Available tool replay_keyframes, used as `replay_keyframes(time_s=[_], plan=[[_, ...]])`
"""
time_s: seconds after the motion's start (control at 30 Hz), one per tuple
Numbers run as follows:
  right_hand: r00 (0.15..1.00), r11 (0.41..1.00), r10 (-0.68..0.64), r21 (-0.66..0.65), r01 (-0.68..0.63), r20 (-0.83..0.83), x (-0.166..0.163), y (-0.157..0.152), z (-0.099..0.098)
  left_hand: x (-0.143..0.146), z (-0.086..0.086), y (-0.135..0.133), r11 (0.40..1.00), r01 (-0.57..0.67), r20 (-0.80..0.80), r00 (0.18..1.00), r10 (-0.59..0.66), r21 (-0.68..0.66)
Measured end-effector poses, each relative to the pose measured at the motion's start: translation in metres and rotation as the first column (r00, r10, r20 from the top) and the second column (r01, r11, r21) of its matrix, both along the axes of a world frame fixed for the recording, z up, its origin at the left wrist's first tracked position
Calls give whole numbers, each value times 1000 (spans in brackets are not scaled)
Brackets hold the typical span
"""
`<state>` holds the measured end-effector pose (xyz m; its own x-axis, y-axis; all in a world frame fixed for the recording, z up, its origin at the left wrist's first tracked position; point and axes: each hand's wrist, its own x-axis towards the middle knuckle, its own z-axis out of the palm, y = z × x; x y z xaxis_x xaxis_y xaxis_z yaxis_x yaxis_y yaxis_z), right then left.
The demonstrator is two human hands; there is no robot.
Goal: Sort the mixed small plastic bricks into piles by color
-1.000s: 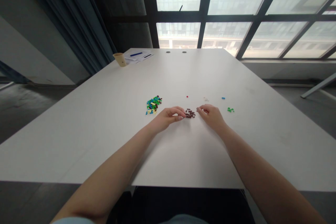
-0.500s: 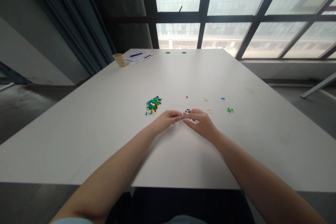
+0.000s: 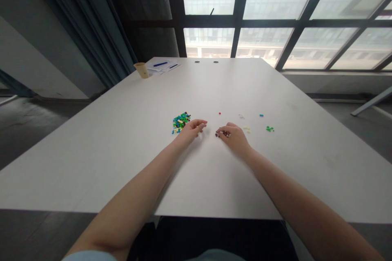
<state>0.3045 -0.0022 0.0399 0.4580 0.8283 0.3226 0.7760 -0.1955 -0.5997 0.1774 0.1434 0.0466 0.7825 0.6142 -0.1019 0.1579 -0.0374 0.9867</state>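
My left hand (image 3: 193,128) hovers over the white table (image 3: 196,187), just right of a mixed heap of small toy bricks (image 3: 180,121) in green, blue, yellow and brown. Its fingers stretch forward, slightly apart, and no brick shows in them. My right hand (image 3: 235,136) is lowered over a small group of dark brown bricks (image 3: 226,133), partly covering them. Its thumb and forefinger come together at the left end of this group, on a brown brick (image 3: 217,134); the fingertips are too small to see sharply.
Beyond the hands lie a red brick (image 3: 219,113), pale bricks (image 3: 241,116) and a blue brick (image 3: 261,115). Yellow bricks (image 3: 246,129) and green bricks (image 3: 270,129) sit further right. A paper cup (image 3: 142,71) and papers with pens (image 3: 162,66) are at the far left.
My hands, together before, are now apart. The left has drawn back leftward toward the mixed heap. The right stays by the brown bricks, more of which now show.
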Motion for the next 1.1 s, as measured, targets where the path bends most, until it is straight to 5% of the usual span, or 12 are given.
replay_keyframes(time_s=[0.47, 0.67, 0.73, 0.87, 1.1], plan=[[996, 931, -35, -358, 64, 88, -6, 32, 15, -10, 2, 23, 989, -142, -29, 989, 142, -28], [991, 961, -130, -246, 129, 10, 3, 28, 21, -18, 6, 41, 975, -204, 10, 979, 204, 92], [987, 972, -159, -178, 156, -2, 9, 22, 24, -24, 6, 52, 921, -261, 17, 963, 268, 288], [977, 979, -203, -43, 201, -67, 22, 1, 23, -33, 0, 66, 640, -202, -23, 946, 325, 741], [912, 932, -330, 69, 356, -242, 40, -22, 9, -23, -13, 62, 468, 22, -208, 913, 352, 884]])
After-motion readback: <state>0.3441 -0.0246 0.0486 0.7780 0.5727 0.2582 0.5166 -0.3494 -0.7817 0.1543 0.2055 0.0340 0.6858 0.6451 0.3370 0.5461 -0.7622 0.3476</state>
